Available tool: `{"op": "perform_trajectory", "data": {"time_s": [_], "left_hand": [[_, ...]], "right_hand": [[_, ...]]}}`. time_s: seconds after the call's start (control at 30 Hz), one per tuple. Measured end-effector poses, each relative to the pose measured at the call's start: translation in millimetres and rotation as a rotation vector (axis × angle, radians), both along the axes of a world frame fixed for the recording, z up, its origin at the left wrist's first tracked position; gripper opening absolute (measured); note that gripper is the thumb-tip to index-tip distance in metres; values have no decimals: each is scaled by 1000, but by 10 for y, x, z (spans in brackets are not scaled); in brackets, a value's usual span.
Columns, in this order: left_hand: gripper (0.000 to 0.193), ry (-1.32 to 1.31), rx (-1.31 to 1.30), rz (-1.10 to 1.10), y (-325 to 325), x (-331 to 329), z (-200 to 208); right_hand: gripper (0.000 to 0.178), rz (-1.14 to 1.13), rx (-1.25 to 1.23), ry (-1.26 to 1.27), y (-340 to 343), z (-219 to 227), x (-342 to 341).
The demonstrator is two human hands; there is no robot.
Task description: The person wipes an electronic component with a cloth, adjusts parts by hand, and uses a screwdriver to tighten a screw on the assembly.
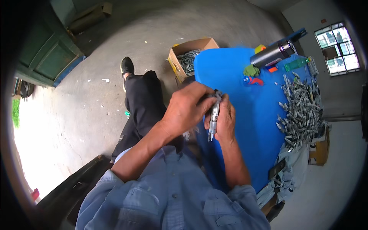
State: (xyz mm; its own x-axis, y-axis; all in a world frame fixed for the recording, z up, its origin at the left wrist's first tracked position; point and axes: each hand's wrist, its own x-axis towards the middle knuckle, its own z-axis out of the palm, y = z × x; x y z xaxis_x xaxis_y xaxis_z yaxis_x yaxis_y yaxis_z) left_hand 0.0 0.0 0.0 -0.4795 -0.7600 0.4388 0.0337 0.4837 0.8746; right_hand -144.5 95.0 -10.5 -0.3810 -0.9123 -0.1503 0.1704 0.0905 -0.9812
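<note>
My left hand (186, 107) and my right hand (226, 120) meet in front of me at the near-left edge of the blue table (245, 134). Between them is a slim, silvery-grey metal part (213, 124), with its narrow lower end pointing toward me. The right fingers wrap round its length. At its upper end, the left thumb and fingers are closed on it in a pinch. Fingers partly cover that upper end, so its exact shape is hidden. A large pile of similar grey metal parts (303, 111) lies along the right side of the table.
A cardboard box (174, 63) of grey parts stands beyond the table's left corner. On the far table are a dark metal flask (270, 53), a green plastic bottle (297, 64), a green lump (251, 71) and a red-and-blue item (253, 80). A dark phone-like object (276, 168) lies at the right edge.
</note>
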Motion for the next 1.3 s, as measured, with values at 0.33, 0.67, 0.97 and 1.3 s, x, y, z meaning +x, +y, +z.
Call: {"op": "perform_trajectory", "data": {"time_s": [0.33,0.67,0.97,1.3], "left_hand": [[21,212,582,73,-122,1248,-99],[38,313,775,-74,-29,1705,-227],[24,510,882,23,-131,1918,-418],[28,352,993,237,-135,1903,-446]], "right_hand": [[63,16,213,-285,-488,136,952],[74,306,332,-314,-656,-13,1522],[66,483,234,1,-681,4,1626],[38,552,103,267,-502,-62,1750]]}}
